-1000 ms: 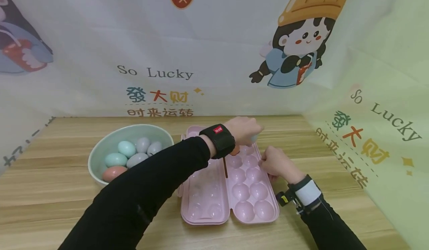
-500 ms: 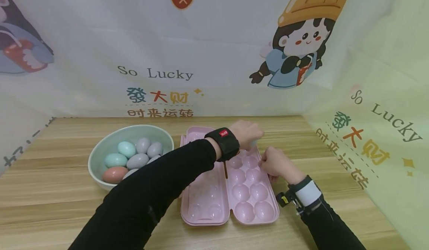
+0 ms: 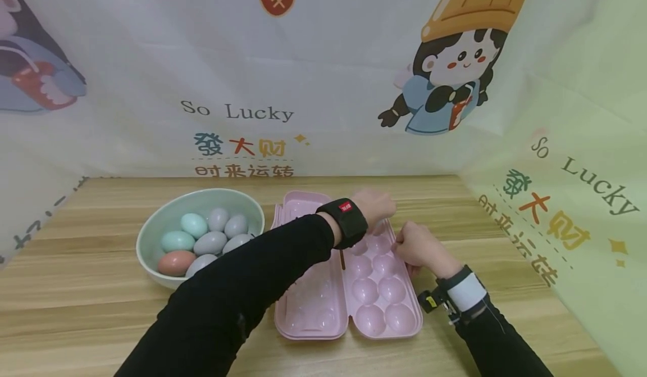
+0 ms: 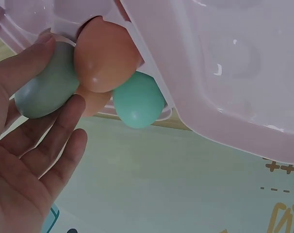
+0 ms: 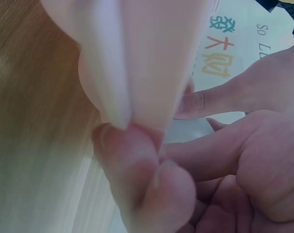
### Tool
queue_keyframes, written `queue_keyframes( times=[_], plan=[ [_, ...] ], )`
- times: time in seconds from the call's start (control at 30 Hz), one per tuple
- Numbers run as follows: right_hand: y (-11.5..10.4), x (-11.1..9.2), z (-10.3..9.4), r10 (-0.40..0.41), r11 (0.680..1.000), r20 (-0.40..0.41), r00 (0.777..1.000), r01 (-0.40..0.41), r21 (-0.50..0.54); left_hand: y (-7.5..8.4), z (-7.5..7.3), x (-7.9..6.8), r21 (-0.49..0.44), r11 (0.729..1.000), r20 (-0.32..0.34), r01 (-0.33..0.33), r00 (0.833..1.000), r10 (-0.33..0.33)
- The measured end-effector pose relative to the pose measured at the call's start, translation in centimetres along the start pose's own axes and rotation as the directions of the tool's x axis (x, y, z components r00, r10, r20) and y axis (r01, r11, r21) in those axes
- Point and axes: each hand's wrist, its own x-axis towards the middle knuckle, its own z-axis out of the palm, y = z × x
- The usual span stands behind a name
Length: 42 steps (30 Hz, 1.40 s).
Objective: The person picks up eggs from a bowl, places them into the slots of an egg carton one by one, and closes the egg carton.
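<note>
My left hand [image 3: 371, 205] is at the far end of the pink egg box [image 3: 349, 332], over its hollowed half. In the left wrist view its thumb and fingers hold a grey-green egg [image 4: 52, 80] close beside an orange egg [image 4: 106, 56]. A turquoise egg [image 4: 138, 99] and part of a second orange egg [image 4: 94, 101] show there too, at the box's end. At the box's right edge, my right hand [image 3: 422, 249] pinches the rim; the right wrist view shows thumb and finger meeting on the pink rim [image 5: 147, 63]. From the head, the held egg is mostly hidden.
A pale green bowl [image 3: 151, 270] with several grey, turquoise and orange eggs stands left of the box. The box lies unfolded on a wooden table [image 3: 76, 298]. A printed cloth [image 3: 328, 85] hangs behind and along the sides.
My left hand has come down and slightly nearer over the box's far end, still holding the egg. The right hand has stayed at the rim. More eggs in the bowl are uncovered by the left sleeve.
</note>
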Motion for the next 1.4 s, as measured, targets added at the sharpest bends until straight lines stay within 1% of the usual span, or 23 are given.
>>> queue_keyframes(
  times=[0.17, 0.27, 0.37, 0.53, 0.7, 0.93, 1.17, 1.27, 1.33, 1.4],
  plan=[
    [-0.01, 0.02, 0.06, 0.017, 1.0, 0.01, 1.0, -0.017, 0.006, 0.12, 0.45, 0.1, 0.006, 1.0, -0.035, -0.021, 0.999, 0.021],
    [-0.01, 0.06, 0.08, 0.024, 1.0, 0.015, 1.0, -0.024, 0.008, 0.11, 0.52, 0.09, -0.009, 1.0, -0.032, -0.029, 0.999, 0.029],
    [0.01, 0.07, 0.08, 0.022, 1.0, 0.013, 1.0, -0.022, 0.004, 0.08, 0.53, 0.06, -0.046, 0.999, -0.031, -0.027, 0.999, 0.025],
    [-0.02, 0.08, 0.06, 0.012, 1.0, 0.012, 1.0, -0.013, 0.004, 0.01, 0.49, -0.16, -0.088, 0.996, -0.027, -0.006, 1.0, 0.004],
    [-0.1, 0.13, 0.08, 0.026, 1.0, 0.015, 1.0, -0.026, 0.005, 0.09, 0.42, -0.29, -0.13, 0.992, -0.02, 0.006, 1.0, -0.009],
    [-0.23, 0.01, 0.06, 0.033, 0.999, 0.016, 0.999, -0.033, 0.002, 0.04, 0.57, -0.14, -0.148, 0.989, -0.019, 0.003, 1.0, -0.006],
    [-0.31, -0.06, 0.04, 0.034, 0.999, 0.016, 0.999, -0.034, 0.009, 0.15, 0.57, 0.09, -0.122, 0.992, -0.002, -0.016, 1.0, 0.016],
    [-0.25, -0.02, 0.08, 0.029, 1.0, 0.012, 0.999, -0.029, 0.006, 0.3, 0.62, -0.01, -0.134, 0.991, 0.007, -0.02, 1.0, 0.021],
    [-0.19, 0.03, 0.13, 0.026, 1.0, 0.012, 1.0, -0.026, 0.003, 0.38, 0.73, -0.19, -0.167, 0.986, 0.002, -0.021, 1.0, 0.021],
    [-0.13, 0.08, 0.18, 0.023, 1.0, 0.009, 1.0, -0.023, 0.003, 0.42, 0.85, -0.43, -0.183, 0.983, -0.017, -0.026, 1.0, 0.023]
  ],
)
